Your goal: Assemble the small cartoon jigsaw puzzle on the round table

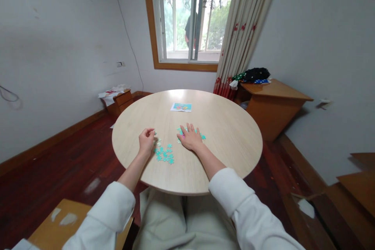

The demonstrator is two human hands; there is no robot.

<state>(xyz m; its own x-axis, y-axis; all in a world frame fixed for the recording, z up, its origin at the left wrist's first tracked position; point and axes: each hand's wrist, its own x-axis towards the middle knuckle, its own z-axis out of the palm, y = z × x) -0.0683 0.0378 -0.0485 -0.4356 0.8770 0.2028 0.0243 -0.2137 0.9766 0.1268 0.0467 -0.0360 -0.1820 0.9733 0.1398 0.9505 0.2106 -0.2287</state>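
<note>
Loose turquoise jigsaw puzzle pieces [164,154] lie scattered on the round table [234,136], just right of my left forearm. My left hand [146,140] is closed in a pinch above the upper left of that heap, with a small puzzle piece [155,134] showing at its fingertips. Spread out flat, my right hand [191,137] rests over a joined patch of puzzle pieces [203,137], covering most of it. Turquoise and a bit of pink show around its fingers. Farther back lies a small picture card [182,107] in turquoise with colourful figures.
To the right stands a wooden desk [275,91] with dark clothes [256,74] on it. A small cabinet [122,99] is at the back left. A wooden stool or board [58,222] sits near my left elbow. Beyond the window [178,19] a person [189,29] is partly visible.
</note>
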